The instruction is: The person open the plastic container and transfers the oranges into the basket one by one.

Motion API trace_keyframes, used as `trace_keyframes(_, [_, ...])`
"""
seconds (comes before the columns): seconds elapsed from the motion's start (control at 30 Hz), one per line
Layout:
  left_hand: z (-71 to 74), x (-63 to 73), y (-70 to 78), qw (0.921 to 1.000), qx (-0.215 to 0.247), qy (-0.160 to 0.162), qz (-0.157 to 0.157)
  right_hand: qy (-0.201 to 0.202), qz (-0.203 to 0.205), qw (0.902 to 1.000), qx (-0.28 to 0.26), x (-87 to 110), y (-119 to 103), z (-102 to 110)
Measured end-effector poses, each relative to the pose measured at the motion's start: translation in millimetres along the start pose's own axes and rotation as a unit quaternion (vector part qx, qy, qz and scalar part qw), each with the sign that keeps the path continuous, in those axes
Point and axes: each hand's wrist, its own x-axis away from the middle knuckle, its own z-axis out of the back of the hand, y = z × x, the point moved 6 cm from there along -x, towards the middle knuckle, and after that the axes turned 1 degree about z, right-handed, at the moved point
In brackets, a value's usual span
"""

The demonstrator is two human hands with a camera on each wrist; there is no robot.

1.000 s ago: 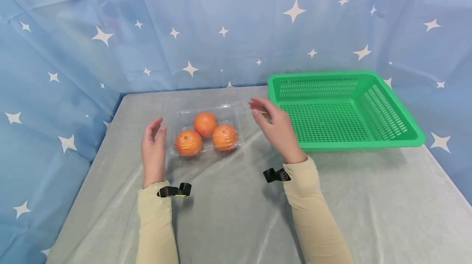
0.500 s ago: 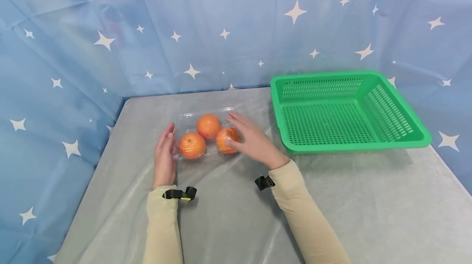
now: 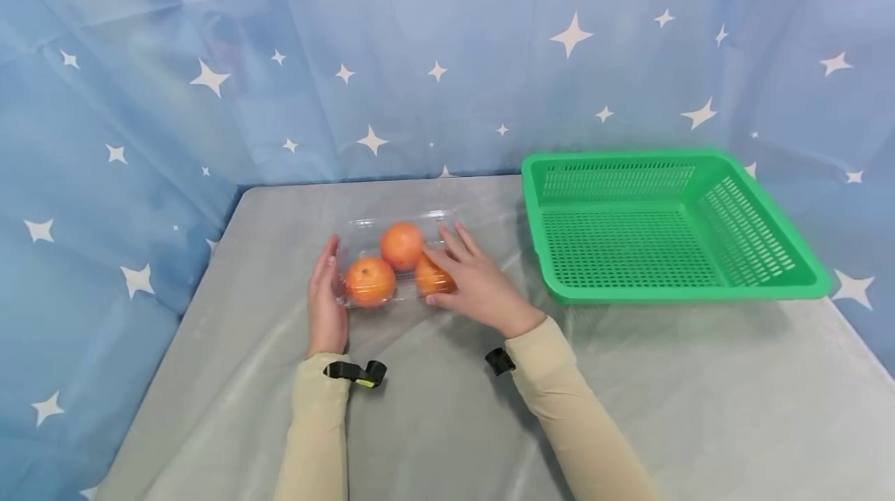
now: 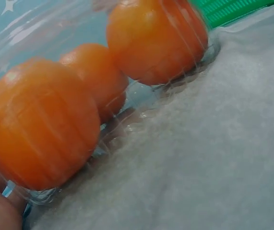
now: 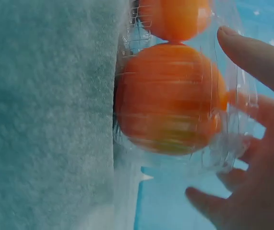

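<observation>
A clear plastic box (image 3: pixel 362 232) with three oranges inside lies on the table. In the head view, the front left orange (image 3: pixel 370 282) and the back orange (image 3: pixel 402 245) show well, while the front right orange (image 3: pixel 431 277) is partly covered by fingers. My left hand (image 3: pixel 327 305) rests along the box's left end, its fingers fairly straight. Over the right end, my right hand (image 3: pixel 482 285) spreads its fingers and thumb. The right wrist view has the right thumb (image 5: pixel 252 55) near the lid and the other fingers around the box's end.
To the right stands a green plastic basket (image 3: pixel 688 293) with slotted walls, close to the back edge of the table. A grey cloth (image 3: pixel 433 415) covers the table. A blue star-patterned curtain (image 3: pixel 489 27) hangs behind and to the left.
Both hands have moved inward to the box: the left hand rightward to its left end, the right hand leftward and down over its right end. The box stays in place on the table.
</observation>
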Motion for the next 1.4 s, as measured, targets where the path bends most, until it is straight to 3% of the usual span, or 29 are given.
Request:
trace_keyframes(0.2, [2.7,-12.0,9.2,0.9997,0.007,-0.023,0.001,0.008,-0.020,0.9997,0.008,-5.8,-6.0,-4.7])
trace_keyframes(0.33, [-3.9,-16.2,7.8,0.9978,0.026,-0.061,0.006,0.025,-0.031,0.9991,0.016,-4.7,-6.0,-3.4])
trace_keyframes(0.43, [-10.0,-15.1,4.8,0.9949,0.044,-0.089,0.016,0.037,-0.031,0.9984,0.029,-1.0,-5.8,-1.2])
trace_keyframes(0.6, [-9.9,-8.4,3.6,0.9907,0.080,-0.109,0.015,0.036,-0.031,0.9981,0.040,3.3,-8.7,-1.9])
trace_keyframes(0.93, [-3.1,0.5,-1.2,0.9896,0.096,-0.104,0.026,0.084,0.003,0.9902,0.112,3.5,-23.3,-1.3])
trace_keyframes(1.2, [-5.9,3.6,-1.9,0.9926,0.083,-0.084,0.028,0.075,0.018,0.9879,0.134,1.4,-24.6,2.9])
trace_keyframes(1.4, [-5.7,1.7,-4.1,0.9932,0.069,-0.087,0.035,0.073,0.022,0.9882,0.133,2.3,-26.3,2.1])
